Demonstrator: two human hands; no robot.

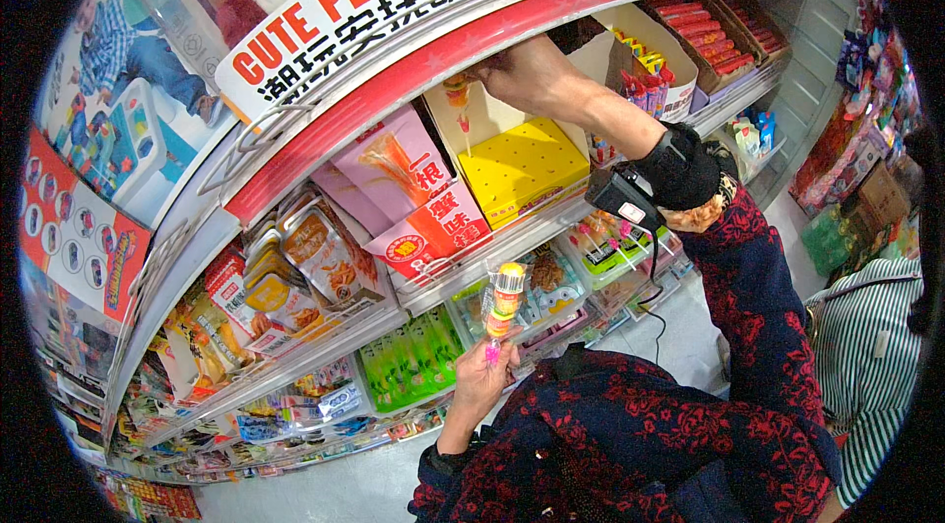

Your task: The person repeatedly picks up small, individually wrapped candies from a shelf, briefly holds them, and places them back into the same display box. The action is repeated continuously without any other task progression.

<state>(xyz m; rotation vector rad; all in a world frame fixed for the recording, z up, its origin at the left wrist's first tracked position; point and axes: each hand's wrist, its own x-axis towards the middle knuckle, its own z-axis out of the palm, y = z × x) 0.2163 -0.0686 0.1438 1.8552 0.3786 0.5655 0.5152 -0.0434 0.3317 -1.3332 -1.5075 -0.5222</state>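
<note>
My left hand [478,379] grips the pink lower end of a wrapped candy stick [506,301]. The stick stands upright in front of the shelf, its clear wrapper showing yellow, orange and green layers and a barcode. Higher up, my right hand [528,73] reaches under the red shelf edge into a cardboard display box [517,126]. Its fingertips are partly hidden beside another candy stick [458,93], so I cannot tell whether they hold it. That candy's thin stick points down to the box's yellow perforated base [524,161].
Left of the box stand a pink and red snack carton [424,206] and pouches of snacks [317,250]. Green packets [410,361] fill a bin below. A black device [626,197] with a cable sits at my right wrist. A person in a striped shirt [871,338] is at right.
</note>
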